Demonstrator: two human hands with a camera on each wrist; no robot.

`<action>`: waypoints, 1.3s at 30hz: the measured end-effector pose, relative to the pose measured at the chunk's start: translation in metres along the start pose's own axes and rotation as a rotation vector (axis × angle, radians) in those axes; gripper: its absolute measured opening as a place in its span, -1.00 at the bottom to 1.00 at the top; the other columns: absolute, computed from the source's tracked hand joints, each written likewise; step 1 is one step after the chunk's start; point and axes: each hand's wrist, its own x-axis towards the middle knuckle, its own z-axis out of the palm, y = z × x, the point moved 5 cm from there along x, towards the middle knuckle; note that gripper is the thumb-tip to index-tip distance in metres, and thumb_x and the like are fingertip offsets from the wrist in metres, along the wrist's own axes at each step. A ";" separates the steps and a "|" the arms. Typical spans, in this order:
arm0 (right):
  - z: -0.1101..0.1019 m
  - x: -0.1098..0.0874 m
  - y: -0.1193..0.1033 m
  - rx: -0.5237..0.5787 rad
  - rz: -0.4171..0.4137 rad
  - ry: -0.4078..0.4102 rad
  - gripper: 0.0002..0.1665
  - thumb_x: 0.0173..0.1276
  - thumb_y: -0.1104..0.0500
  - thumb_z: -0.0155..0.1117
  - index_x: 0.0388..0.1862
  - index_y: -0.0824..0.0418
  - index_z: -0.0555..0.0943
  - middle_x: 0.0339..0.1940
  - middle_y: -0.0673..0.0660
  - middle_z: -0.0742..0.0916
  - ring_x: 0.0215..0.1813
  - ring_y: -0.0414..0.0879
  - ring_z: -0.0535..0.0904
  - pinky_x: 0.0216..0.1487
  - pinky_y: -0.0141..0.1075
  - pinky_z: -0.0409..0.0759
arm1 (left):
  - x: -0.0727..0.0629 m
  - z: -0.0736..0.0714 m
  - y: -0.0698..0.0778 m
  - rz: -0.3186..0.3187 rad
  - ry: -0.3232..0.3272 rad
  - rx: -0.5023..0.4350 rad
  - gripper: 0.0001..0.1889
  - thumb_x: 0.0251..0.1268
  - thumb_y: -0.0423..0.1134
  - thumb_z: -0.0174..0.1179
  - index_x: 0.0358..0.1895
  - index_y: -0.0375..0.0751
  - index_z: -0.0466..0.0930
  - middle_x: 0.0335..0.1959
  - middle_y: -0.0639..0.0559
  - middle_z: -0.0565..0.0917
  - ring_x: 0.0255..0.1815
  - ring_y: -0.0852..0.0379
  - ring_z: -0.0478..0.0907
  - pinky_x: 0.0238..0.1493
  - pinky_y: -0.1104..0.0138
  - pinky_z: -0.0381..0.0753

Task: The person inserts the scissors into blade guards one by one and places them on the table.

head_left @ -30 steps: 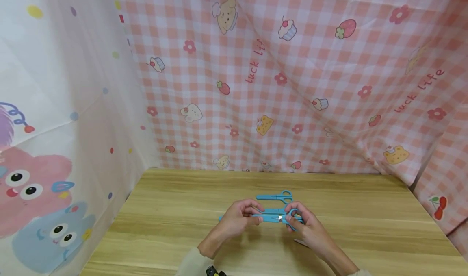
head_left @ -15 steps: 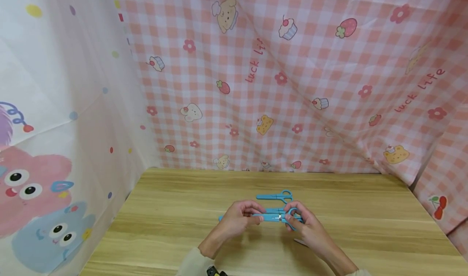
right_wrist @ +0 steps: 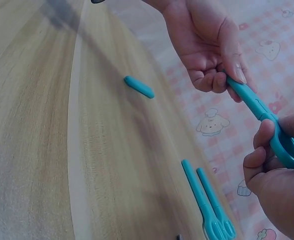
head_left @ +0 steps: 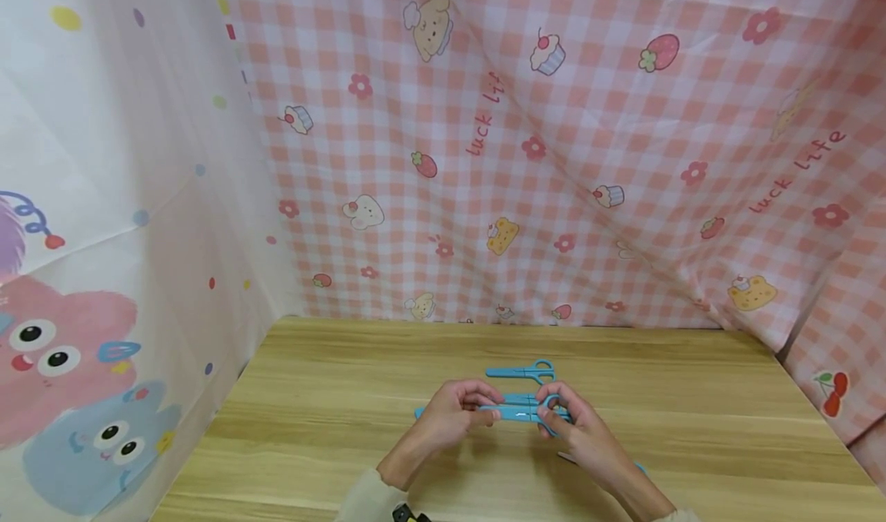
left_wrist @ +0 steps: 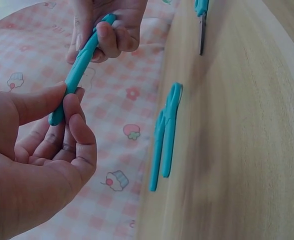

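Both hands hold one pair of blue scissors (head_left: pixel 515 413) with a blue blade cover, raised over the table. My left hand (head_left: pixel 450 413) pinches the cover's end between thumb and fingers. My right hand (head_left: pixel 573 422) grips the handle loops (right_wrist: pixel 289 150). In the right wrist view the cover meets the handles, with no bare blade showing between them. Two more covered scissors lie side by side on the table: a far pair (head_left: pixel 521 372) and a nearer pair (right_wrist: pixel 207 202), which the held scissors partly hide in the head view.
A loose blue cover (right_wrist: pixel 139 87) lies on the wooden table (head_left: pixel 332 368), mostly behind my left hand in the head view. Uncovered scissors (left_wrist: pixel 202 30) with a bare metal blade lie under my right forearm. A pink checked cloth (head_left: pixel 415 199) hangs behind the table.
My right hand has shifted slightly left, and the handles with it. The bright sliver of metal between cover and handles has gone from view. My left hand stays nearly still.
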 end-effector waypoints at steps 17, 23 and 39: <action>0.000 0.000 0.002 -0.025 -0.010 0.024 -0.78 0.55 0.20 0.08 0.04 0.30 0.39 -0.31 0.16 0.50 -0.28 -0.05 0.55 -0.17 -0.29 0.50 | -0.002 -0.001 0.001 0.006 0.003 -0.027 -0.84 0.22 -0.41 0.33 -0.14 -0.29 0.66 -0.36 -0.02 0.73 -0.35 0.15 0.63 -0.36 0.44 0.48; 0.000 0.001 0.003 -0.044 -0.017 0.006 -0.78 0.55 0.21 0.07 0.05 0.31 0.38 -0.27 0.18 0.50 -0.26 0.00 0.58 -0.14 -0.27 0.55 | -0.002 -0.001 0.001 0.006 0.001 -0.009 -0.83 0.22 -0.41 0.33 -0.13 -0.26 0.66 -0.35 0.00 0.71 -0.37 0.18 0.60 -0.41 0.46 0.44; -0.001 0.000 0.004 -0.022 0.004 -0.033 -0.75 0.56 0.25 0.01 0.10 0.36 0.31 -0.27 0.12 0.46 -0.23 0.00 0.56 -0.13 -0.25 0.56 | -0.002 -0.001 -0.001 -0.004 0.037 0.027 -0.84 0.22 -0.36 0.36 -0.15 -0.23 0.66 -0.34 0.02 0.70 -0.51 0.24 0.43 -0.53 0.47 0.35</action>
